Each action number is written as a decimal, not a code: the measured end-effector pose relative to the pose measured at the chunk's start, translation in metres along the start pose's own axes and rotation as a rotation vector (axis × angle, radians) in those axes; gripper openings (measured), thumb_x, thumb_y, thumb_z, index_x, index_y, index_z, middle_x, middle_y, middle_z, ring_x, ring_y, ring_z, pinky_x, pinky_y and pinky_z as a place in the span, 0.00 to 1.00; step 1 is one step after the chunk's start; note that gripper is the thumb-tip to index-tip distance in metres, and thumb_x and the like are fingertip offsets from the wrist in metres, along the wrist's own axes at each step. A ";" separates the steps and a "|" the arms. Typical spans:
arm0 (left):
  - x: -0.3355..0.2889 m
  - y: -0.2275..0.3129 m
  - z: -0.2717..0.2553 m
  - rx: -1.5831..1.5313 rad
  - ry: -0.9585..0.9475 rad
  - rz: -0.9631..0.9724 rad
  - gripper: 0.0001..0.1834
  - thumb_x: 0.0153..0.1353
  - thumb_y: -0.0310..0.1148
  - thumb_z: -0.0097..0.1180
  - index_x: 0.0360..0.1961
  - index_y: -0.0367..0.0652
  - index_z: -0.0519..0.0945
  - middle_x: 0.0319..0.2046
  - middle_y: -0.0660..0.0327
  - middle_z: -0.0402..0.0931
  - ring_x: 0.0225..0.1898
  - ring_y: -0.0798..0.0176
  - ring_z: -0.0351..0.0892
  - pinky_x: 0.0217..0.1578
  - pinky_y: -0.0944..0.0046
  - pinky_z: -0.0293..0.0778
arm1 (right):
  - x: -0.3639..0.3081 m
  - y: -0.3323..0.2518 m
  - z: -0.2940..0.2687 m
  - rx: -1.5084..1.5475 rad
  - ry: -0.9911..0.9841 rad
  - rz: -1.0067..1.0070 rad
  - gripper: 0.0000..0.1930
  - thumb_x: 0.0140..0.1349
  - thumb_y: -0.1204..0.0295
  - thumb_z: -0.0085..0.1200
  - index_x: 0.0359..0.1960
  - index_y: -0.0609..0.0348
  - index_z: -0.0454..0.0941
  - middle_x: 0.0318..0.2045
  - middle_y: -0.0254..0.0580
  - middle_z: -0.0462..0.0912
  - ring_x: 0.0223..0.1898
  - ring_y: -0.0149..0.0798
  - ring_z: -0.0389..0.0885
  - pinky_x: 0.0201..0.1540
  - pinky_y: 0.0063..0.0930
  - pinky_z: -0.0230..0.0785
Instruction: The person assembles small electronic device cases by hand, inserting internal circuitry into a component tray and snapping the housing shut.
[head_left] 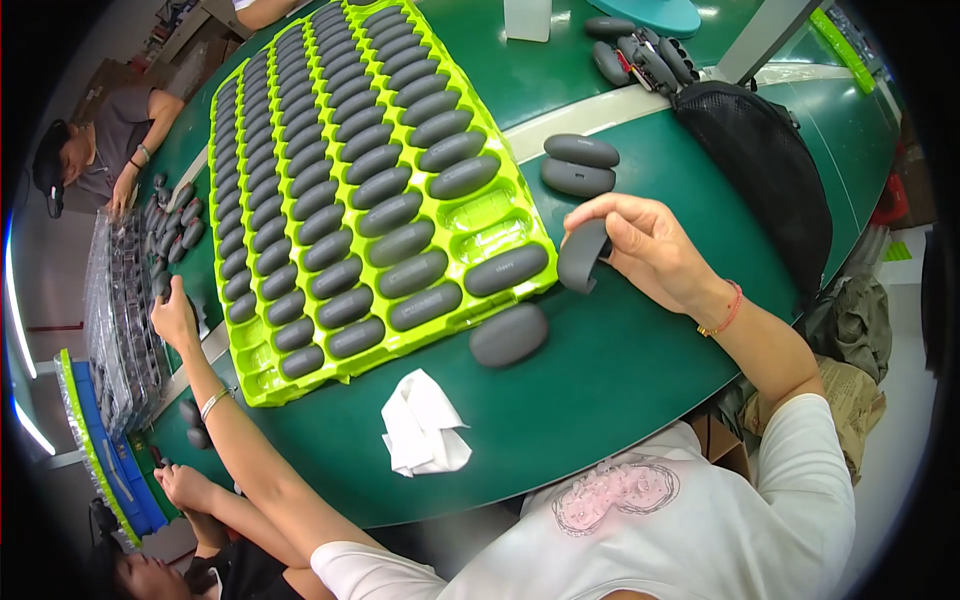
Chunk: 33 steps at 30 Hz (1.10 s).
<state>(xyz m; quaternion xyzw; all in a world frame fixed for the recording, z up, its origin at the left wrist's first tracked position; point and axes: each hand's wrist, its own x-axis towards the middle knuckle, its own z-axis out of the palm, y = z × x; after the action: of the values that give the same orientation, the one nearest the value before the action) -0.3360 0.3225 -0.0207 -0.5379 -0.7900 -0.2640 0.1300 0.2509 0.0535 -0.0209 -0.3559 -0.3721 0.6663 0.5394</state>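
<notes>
My right hand (650, 245) pinches a dark grey earbud case (580, 258) between thumb and fingers, just above the right edge of a bright green tray (385, 352). That case shows a curved, notched side and looks opened. My left hand (176, 315) reaches far left, its fingers closed at a small dark grey piece (162, 284) beside a pile of similar pieces (175, 222). Rows of oval grey cases (425, 272) fill most of the tray; several pockets at its right and lower left are bare. Another case (510, 335) lies at the tray's near edge.
A crumpled white cloth (425, 422) lies near the front. Two cases (580, 165) sit beyond my right hand. At the right are a black mesh bag (755, 170) and more grey pieces (645, 55). Co-workers sit at the left, near stacked clear trays (125, 320).
</notes>
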 end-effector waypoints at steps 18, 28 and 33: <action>-0.333 0.201 -0.164 -0.483 -0.351 0.850 0.22 0.29 0.30 0.71 0.32 0.44 0.82 0.47 0.48 0.72 0.33 0.48 0.80 0.30 0.55 0.79 | -0.030 -0.002 0.013 -0.161 -0.171 0.119 0.19 0.70 0.60 0.51 0.50 0.64 0.77 0.40 0.37 0.80 0.39 0.27 0.80 0.42 0.23 0.76; -0.351 0.223 -0.151 -0.470 -0.461 0.944 0.22 0.32 0.36 0.74 0.34 0.45 0.83 0.50 0.50 0.72 0.42 0.49 0.79 0.33 0.57 0.78 | -0.032 -0.005 0.013 -0.167 -0.144 0.104 0.17 0.70 0.60 0.52 0.48 0.61 0.79 0.37 0.33 0.79 0.36 0.25 0.78 0.41 0.22 0.73; -0.347 0.230 -0.161 -0.436 -0.418 0.965 0.24 0.38 0.43 0.75 0.36 0.42 0.83 0.52 0.47 0.72 0.44 0.46 0.77 0.36 0.57 0.78 | -0.032 -0.005 0.013 -0.147 -0.117 0.087 0.17 0.68 0.59 0.54 0.47 0.60 0.80 0.34 0.30 0.78 0.32 0.25 0.78 0.41 0.21 0.73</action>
<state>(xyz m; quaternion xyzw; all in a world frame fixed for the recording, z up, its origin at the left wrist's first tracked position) -0.0033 0.0262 0.0067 -0.8932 -0.3908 -0.2195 -0.0372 0.2472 0.0210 -0.0087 -0.3707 -0.4350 0.6796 0.4600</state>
